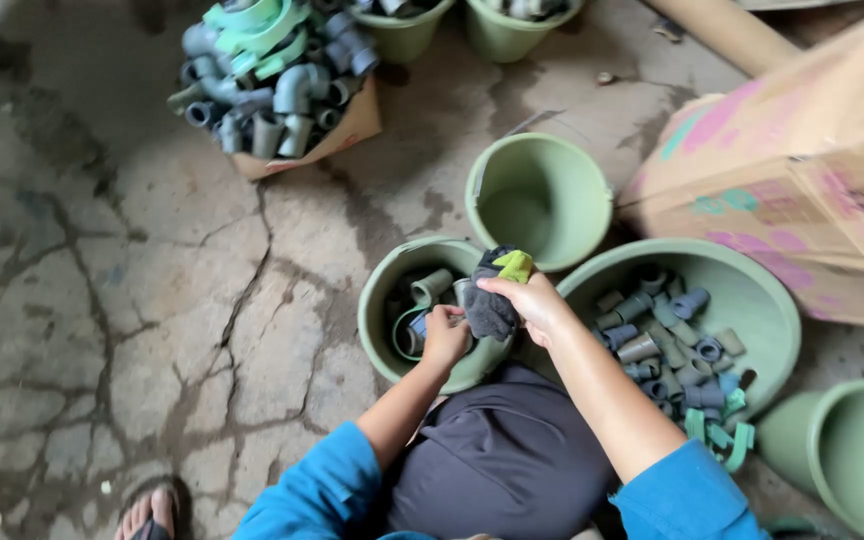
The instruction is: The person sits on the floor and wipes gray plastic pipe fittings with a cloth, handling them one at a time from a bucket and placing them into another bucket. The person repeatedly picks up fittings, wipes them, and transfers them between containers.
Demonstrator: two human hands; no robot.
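My left hand is closed around a small grey pipe fitting over a green bucket that holds a few grey fittings and a green ring. My right hand grips a dark grey cloth with a yellow-green patch and presses it against the fitting, right beside my left hand. Both forearms wear blue sleeves, pushed up.
A wide green basin of several grey fittings and green clips sits at right. An empty green bucket stands behind. A cardboard box heaped with fittings is at upper left, large cartons at right, another bucket at lower right. Cracked concrete floor.
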